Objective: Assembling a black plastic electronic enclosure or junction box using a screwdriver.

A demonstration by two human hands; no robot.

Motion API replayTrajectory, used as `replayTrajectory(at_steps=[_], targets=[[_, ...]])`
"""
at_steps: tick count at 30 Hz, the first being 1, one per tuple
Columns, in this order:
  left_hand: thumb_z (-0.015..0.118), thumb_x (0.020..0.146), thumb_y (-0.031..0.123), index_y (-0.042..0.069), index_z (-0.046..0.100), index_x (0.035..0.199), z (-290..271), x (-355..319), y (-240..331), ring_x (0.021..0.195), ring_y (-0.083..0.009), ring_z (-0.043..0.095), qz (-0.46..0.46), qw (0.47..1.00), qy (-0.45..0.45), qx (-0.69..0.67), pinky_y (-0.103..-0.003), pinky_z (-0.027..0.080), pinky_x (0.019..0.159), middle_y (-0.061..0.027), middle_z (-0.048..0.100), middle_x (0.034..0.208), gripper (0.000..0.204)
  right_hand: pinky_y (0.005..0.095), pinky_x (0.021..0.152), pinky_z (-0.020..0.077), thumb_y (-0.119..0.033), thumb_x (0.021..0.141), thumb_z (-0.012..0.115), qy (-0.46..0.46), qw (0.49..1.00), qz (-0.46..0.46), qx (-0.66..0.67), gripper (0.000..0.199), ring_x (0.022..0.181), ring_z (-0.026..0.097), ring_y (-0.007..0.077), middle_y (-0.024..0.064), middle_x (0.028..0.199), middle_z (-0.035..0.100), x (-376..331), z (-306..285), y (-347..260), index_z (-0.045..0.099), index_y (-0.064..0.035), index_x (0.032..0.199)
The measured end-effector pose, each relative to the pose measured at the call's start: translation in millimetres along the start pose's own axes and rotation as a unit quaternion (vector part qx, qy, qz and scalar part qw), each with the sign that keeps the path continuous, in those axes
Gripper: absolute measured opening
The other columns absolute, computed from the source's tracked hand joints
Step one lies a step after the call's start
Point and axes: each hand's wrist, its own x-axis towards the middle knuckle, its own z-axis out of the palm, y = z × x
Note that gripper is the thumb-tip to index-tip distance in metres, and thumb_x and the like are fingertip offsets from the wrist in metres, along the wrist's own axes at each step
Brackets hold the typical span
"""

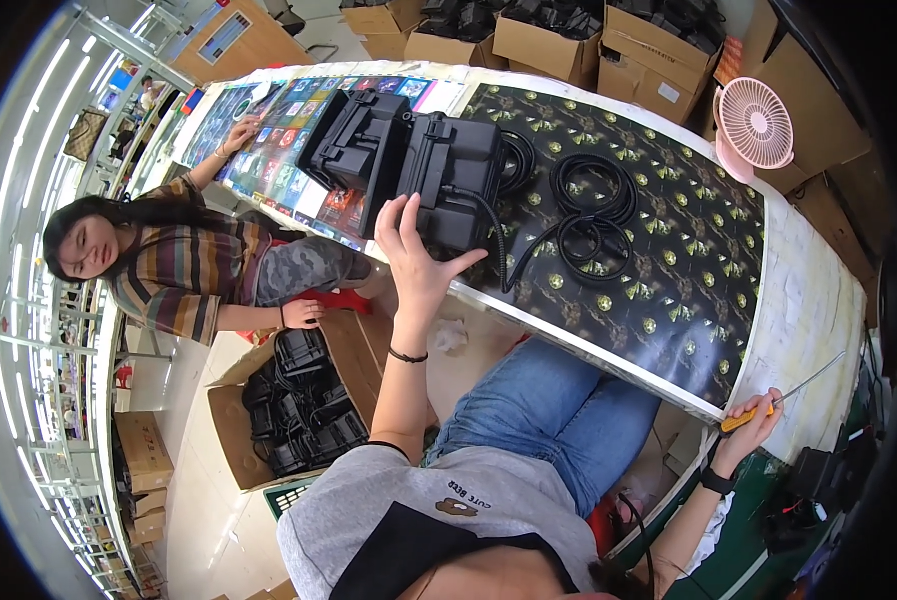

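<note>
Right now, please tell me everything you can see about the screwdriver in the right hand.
The screwdriver has a short orange-yellow handle that looks like plastic and a long, thin, bare metal shaft. The right hand closes around the handle, hiding part of it. The shaft points up and to the right, slanted, past the white edge of the table. Its tip is too small to tell its type.

Two black plastic cases (409,165) on patterned table (689,270), far left; coiled black cables (594,210) right of them. Pink fan (756,122) far right. Open cardboard box (299,405) on floor, near left.
</note>
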Motion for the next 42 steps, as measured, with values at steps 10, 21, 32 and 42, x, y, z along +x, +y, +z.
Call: replayTrajectory(at_steps=[10,21,32,42], targets=[[0.068,0.08,0.012,0.014,0.062,0.102,7.2,-44.0,32.0,0.108,-0.0315,0.054,0.202,0.966,0.144,-0.077,-0.044,0.045,0.092,-0.0095,0.058,0.113,0.023,0.0229,0.05,0.0412,-0.022,0.104,0.047,0.004,1.0,0.0,-0.007,0.017,0.056,0.044,0.0079,0.001,0.073,0.045,-0.9,0.0,-1.9,0.047,-0.01,0.117],[0.067,0.08,0.022,0.018,0.06,0.123,56.2,-77.1,146.5,0.126,-0.0271,0.05,0.185,0.919,-0.28,-0.209,-0.044,0.039,0.106,-0.0093,0.052,0.137,0.045,0.0232,0.05,0.0413,-0.02,0.104,0.047,-0.012,1.0,0.006,-0.018,0.017,0.054,0.044,0.0081,0.0004,0.07,0.043,-5.7,11.2,-4.7,0.047,-0.0092,0.117],[0.068,0.073,0.0,0.014,0.071,0.087,34.8,-98.8,99.7,0.069,-0.0221,0.063,0.233,0.914,-0.093,-0.318,-0.031,0.049,0.062,-0.0045,0.067,0.083,0.02,0.0202,0.048,0.041,-0.014,0.099,0.057,-0.091,0.993,0.018,-0.079,0.012,0.052,0.05,0.0046,-0.0023,0.067,0.052,-0.2,23.8,-22.5,0.057,-0.0079,0.11],[0.071,0.079,0.015,0.012,0.063,0.112,43.9,-274.6,-164.5,0.089,-0.0367,0.065,0.192,0.817,-0.538,0.077,-0.048,0.052,0.076,-0.0117,0.068,0.098,0.035,0.0314,0.071,0.0494,-0.015,0.092,0.063,0.094,0.844,-0.258,-0.461,0.015,0.083,0.061,0.0216,0.0091,0.096,0.06,18.3,-29.9,-116.5,0.065,-0.0106,0.106]])
